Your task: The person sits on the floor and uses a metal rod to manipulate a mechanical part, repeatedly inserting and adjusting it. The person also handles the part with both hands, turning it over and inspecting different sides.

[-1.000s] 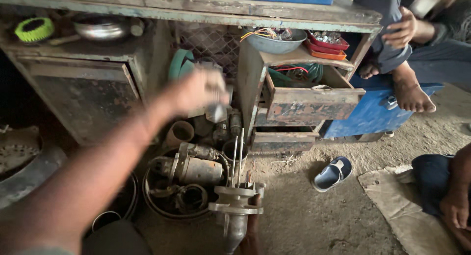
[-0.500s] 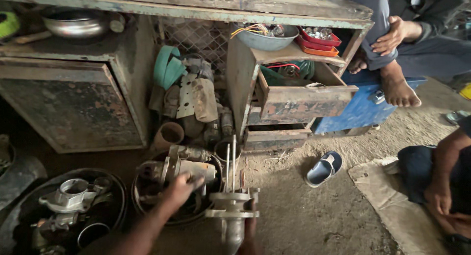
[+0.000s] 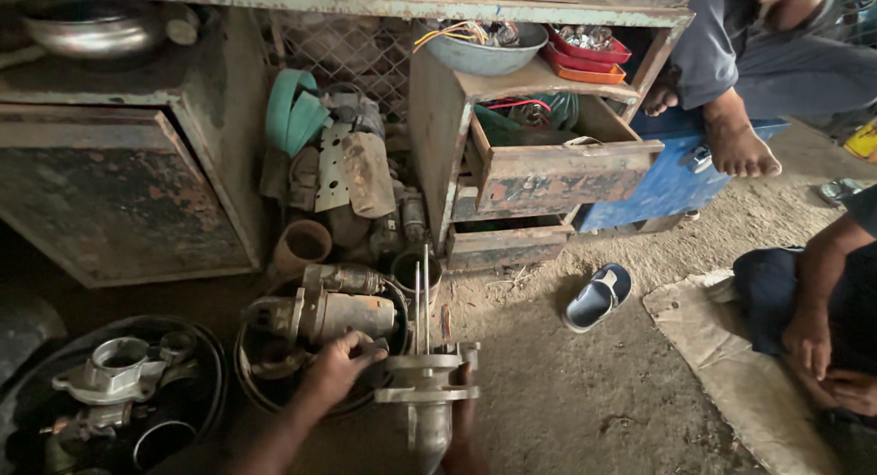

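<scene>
Starter-motor end housing (image 3: pixel 426 395) with 2 through-bolts upright, on the dirt floor (image 3: pixel 566 393) — left hand (image 3: pixel 340 370) curled at its flange, right hand (image 3: pixel 464 411) steadying beneath, clasp unclear — best kept vertical.

floor: dirt (image 3: pixel 585 393) | rusty metal cabinet (image 3: pixel 110 192) | open wooden drawer (image 3: pixel 566 169)

There is one blue and grey rubber sandal (image 3: pixel 597 297) on the sandy ground. One grey metal bowl (image 3: pixel 482 47) and two flat red plastic trays (image 3: pixel 585 57) sit on the rusty wooden drawer cabinet (image 3: pixel 512 178). This cabinet shows three drawers, one open. One brown clay pipe piece (image 3: pixel 302 245) stands nearby.
</scene>
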